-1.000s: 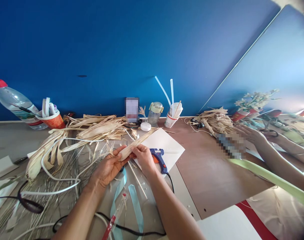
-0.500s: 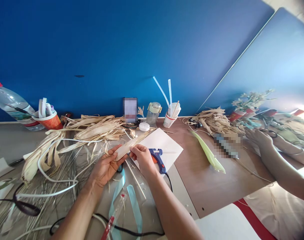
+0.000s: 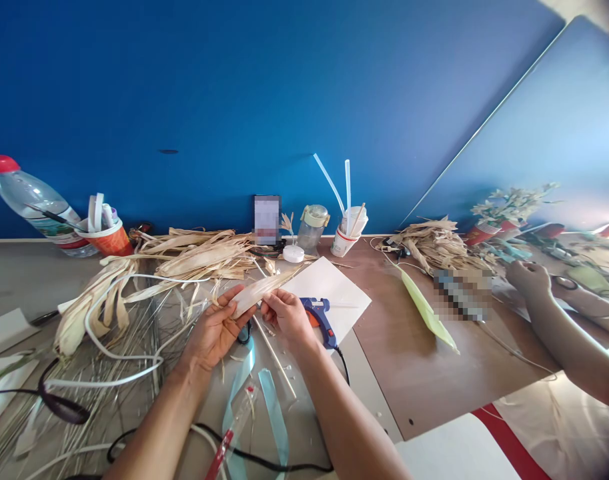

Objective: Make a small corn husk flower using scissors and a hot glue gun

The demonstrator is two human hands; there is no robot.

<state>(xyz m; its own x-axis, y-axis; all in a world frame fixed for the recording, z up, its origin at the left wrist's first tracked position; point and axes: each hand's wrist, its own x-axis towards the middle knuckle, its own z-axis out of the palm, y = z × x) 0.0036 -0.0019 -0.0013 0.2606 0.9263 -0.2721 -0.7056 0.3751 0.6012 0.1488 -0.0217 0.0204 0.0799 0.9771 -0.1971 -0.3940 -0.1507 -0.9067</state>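
White cable (image 3: 94, 384) loops across the thin wires (image 3: 154, 333) at the left of the counter (image 3: 34, 280); a forearm snagging it could drag the dry husks (image 3: 199, 257) lying on the far side. In the middle, the pale husk strip (image 3: 254, 298) is held up over the counter; being thin and seemingly brittle, it might split along its length if pulled unevenly. Right of it, the blue glue gun (image 3: 323, 319) lies so near that a sideways swing could knock it.

The left hand (image 3: 214, 330) has its palm turned up, thumb and curled fingers pinching the strip's near end. The right hand (image 3: 287, 317) grips the near edge with thumb and forefinger together, its forearm slanting in from the near side.
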